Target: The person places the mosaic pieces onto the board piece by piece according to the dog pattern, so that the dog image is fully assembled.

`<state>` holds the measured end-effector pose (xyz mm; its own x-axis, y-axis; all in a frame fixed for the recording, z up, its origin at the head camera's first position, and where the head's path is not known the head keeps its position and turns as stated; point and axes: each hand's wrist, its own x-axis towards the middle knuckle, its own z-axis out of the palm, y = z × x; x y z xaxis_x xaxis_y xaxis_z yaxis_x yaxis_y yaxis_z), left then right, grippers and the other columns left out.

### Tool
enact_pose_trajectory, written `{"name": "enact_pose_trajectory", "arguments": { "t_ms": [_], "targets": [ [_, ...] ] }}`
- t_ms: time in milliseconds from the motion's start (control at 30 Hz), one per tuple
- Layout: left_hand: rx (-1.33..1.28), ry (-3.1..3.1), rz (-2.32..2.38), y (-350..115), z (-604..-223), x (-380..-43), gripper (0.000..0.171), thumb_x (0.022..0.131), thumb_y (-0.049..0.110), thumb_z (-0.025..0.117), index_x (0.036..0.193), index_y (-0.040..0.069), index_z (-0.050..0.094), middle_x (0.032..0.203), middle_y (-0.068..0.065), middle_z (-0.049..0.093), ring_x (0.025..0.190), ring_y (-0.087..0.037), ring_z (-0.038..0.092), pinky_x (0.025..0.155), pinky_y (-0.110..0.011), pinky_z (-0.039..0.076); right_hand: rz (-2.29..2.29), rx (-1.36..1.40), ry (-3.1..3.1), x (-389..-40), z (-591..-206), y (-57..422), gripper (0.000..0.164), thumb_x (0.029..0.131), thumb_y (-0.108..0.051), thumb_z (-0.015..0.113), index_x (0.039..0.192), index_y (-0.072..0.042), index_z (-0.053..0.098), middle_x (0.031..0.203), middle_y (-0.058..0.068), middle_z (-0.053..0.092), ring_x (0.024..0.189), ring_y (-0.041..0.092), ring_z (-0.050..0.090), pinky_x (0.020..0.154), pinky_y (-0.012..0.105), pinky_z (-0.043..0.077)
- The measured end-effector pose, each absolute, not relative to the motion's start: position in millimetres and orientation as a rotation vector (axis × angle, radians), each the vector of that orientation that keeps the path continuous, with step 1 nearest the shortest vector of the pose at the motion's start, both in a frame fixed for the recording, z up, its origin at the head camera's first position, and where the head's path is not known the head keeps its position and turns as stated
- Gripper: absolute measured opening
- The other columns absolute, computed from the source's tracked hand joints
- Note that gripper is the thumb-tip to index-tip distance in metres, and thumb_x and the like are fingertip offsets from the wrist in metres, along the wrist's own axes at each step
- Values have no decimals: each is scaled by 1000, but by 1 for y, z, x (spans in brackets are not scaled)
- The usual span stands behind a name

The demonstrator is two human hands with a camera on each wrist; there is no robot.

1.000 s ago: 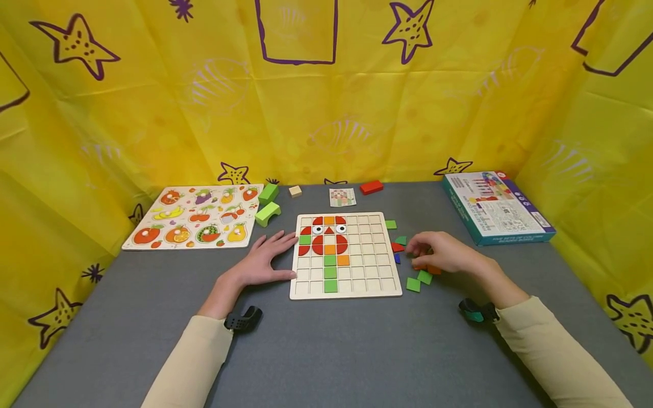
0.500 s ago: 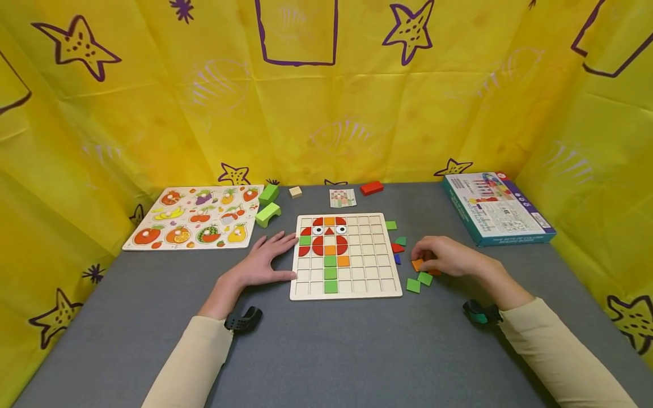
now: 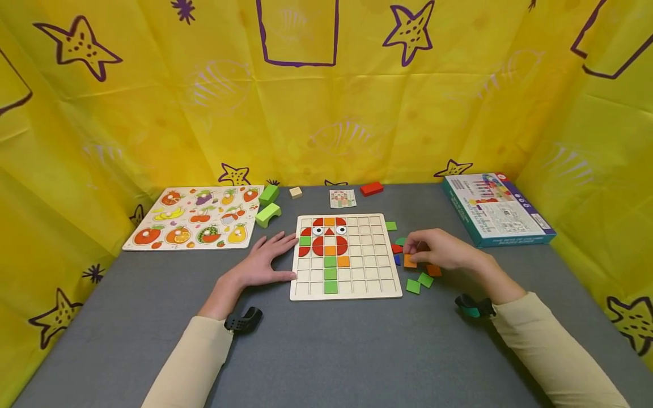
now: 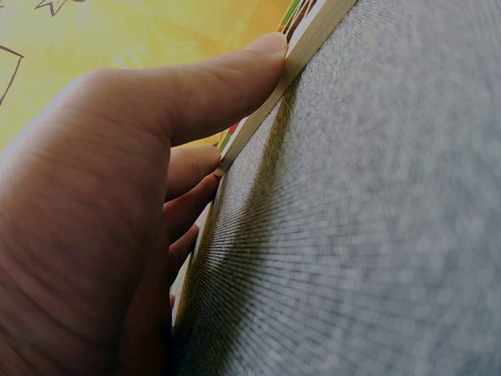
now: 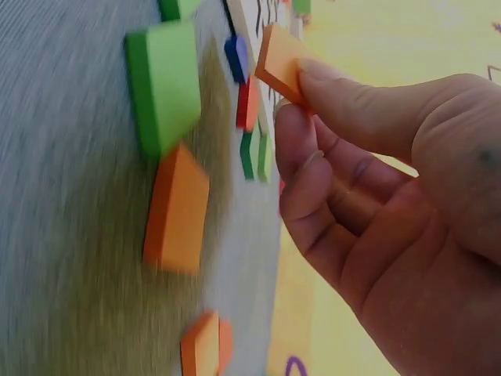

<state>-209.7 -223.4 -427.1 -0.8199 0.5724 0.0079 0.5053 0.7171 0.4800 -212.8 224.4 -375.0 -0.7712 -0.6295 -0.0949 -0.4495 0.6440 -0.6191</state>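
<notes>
A wooden grid board (image 3: 372, 272) lies mid-table, with red, orange and green tiles and two eye tiles set in its left half. My left hand (image 3: 262, 265) lies spread at the board's left side. In the left wrist view, its thumb (image 4: 235, 78) touches the board's edge (image 4: 313, 47). My right hand (image 3: 440, 249) pinches an orange square tile (image 5: 280, 64) between thumb and fingers, raised off the table right of the board. Below that hand lie loose green tiles (image 3: 413, 286) and another orange tile (image 3: 433, 270).
Red (image 3: 397, 249), blue and green pieces lie along the board's right edge. Behind the board are a small picture card (image 3: 342, 198) and a red block (image 3: 371, 188). A fruit puzzle (image 3: 194, 218) and green blocks (image 3: 268, 214) stand left, a flat box (image 3: 497, 209) right.
My right hand has picked an orange tile from the pile and moved it slightly up and left, toward the board. My left hand has stayed in place.
</notes>
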Motion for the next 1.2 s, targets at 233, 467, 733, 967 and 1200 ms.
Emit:
{"name": "enact_pose_trajectory", "arguments": {
  "t_ms": [233,467,733,967,1200],
  "targets": [
    [878,2775,717,-224,-428,-209,94,85,56,74,158,11,35,163,-7,30,152,-35,15,116,-62,2,-935,-921,2534,-213,-379,191,9,94,-6,72,101,-9,67,87,-3,62,80,17,57,75,32,50],
    [867,2772,710,-223,-427,-209,94,85,56,73,159,11,35,163,-8,30,152,-34,14,116,-62,2,-957,-974,2513,-212,-381,154,8,94,-8,73,100,-11,68,86,-4,61,81,16,56,75,33,48],
    [862,2769,711,-224,-427,-209,94,85,56,73,159,12,34,164,-7,30,152,-33,14,116,-62,2,-944,-1063,2470,-213,-385,120,8,94,-6,72,101,-10,69,86,-4,60,82,14,55,76,31,49],
    [894,2790,703,-224,-427,-210,93,86,54,74,158,11,35,163,-7,31,151,-34,16,116,-62,4,-863,-1152,2514,-209,-388,100,8,92,-4,71,95,-11,69,84,-7,60,80,12,55,76,29,49],
    [884,2786,699,-223,-426,-210,92,86,53,74,159,12,34,164,-6,30,152,-33,15,117,-60,3,-838,-1124,2515,-206,-391,94,5,93,-8,73,93,-12,69,82,-8,60,76,11,55,74,29,49]
  ]
}}
